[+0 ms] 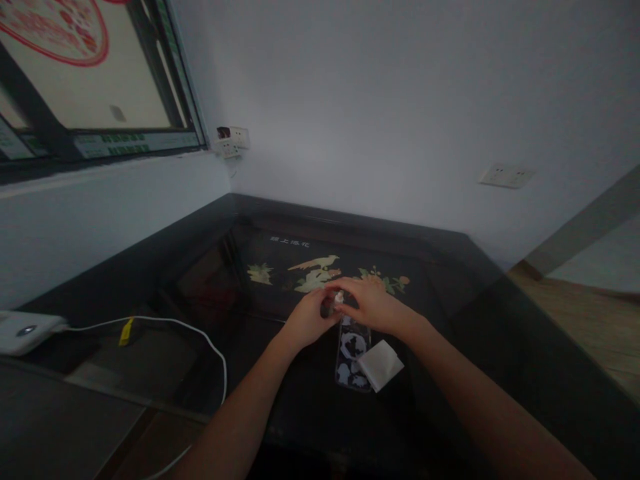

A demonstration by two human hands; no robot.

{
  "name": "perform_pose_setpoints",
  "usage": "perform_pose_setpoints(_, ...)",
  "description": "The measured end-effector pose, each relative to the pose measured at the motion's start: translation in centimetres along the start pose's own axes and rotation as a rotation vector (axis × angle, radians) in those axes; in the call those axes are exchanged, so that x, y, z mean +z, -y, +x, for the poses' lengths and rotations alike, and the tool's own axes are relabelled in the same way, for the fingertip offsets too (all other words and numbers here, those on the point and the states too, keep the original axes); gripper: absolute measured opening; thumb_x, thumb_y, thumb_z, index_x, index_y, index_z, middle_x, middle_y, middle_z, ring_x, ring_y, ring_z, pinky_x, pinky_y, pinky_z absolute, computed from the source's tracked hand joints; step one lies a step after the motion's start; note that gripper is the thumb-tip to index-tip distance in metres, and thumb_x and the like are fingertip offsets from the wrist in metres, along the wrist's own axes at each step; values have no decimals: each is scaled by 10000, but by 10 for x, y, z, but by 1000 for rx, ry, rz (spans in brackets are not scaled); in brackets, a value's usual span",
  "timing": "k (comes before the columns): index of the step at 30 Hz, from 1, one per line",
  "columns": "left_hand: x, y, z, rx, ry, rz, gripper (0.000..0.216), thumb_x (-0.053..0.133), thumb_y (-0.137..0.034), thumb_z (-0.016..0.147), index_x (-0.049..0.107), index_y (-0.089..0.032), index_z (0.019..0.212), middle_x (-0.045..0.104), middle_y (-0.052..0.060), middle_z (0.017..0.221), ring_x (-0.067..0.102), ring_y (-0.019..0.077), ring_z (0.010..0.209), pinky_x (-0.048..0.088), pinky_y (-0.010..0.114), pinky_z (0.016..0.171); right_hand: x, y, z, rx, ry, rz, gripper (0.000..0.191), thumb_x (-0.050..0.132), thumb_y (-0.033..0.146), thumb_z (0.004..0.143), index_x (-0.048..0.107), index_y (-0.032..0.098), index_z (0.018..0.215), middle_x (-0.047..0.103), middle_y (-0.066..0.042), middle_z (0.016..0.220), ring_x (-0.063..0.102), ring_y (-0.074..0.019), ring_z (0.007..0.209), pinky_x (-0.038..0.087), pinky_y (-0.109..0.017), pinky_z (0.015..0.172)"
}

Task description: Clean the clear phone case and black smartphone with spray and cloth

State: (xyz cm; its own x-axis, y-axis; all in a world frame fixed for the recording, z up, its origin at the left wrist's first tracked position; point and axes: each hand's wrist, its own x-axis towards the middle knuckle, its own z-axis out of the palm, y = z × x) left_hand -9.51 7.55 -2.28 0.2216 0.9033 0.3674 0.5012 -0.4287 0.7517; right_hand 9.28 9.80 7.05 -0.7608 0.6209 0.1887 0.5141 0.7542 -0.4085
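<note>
My left hand (pixel 309 321) and my right hand (pixel 373 304) meet over the dark table, their fingers curled round a small white-topped bottle (pixel 339 298). The lower part of the bottle is mostly hidden by the fingers. Just below my hands lies a clear phone case (pixel 353 353) with a dark and pale blotchy pattern, its far end partly covered by my right hand. A folded white tissue (pixel 382 367) overlaps the right edge of the case.
The glossy black table (pixel 200 260) bears a bird and flower inlay (pixel 316 273). At the left, a white power strip (pixel 30 331) has a white cable (pixel 200 328) with a yellow tag (pixel 127 332). Walls, a window (pixel 115 73) and wall sockets (pixel 506 176) stand beyond.
</note>
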Motion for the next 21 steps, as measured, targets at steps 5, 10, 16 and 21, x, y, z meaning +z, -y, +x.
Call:
perform_pose_setpoints(5, 1, 1, 0, -20, 4, 1, 279, 752, -275, 817, 661, -200, 1070, 700, 50, 977, 651, 211, 881, 512, 343, 812, -7, -4, 7, -25, 64, -6, 348, 622, 111, 925, 676, 271, 1228, 721, -52, 1186, 663, -224, 1111, 490, -378, 981)
perform_pose_setpoints(10, 1, 3, 0, -36, 14, -28, 268, 770, -267, 805, 672, -198, 1045, 712, 48, 985, 664, 212, 910, 510, 334, 824, -5, -2, 13, 53, 57, -135, 218, 689, 221, 920, 695, 240, 1138, 746, -56, 1072, 691, -238, 1002, 495, -336, 855)
perform_pose_setpoints(16, 1, 2, 0, -17, -7, -26, 171, 755, -267, 822, 671, -195, 952, 709, 49, 977, 658, 219, 931, 500, 349, 858, 1, 4, 13, 169, 6, -240, 314, 590, 485, 992, 695, 205, 1089, 748, -104, 1039, 707, -280, 943, 491, -366, 803)
perform_pose_setpoints(21, -2, -3, 0, -47, 11, -10, 202, 758, -297, 813, 662, -192, 956, 698, 43, 918, 648, 209, 853, 495, 323, 772, -10, 1, 8, 0, 58, -59, 240, 686, 199, 918, 688, 247, 1153, 747, -41, 1116, 684, -225, 1042, 480, -339, 910)
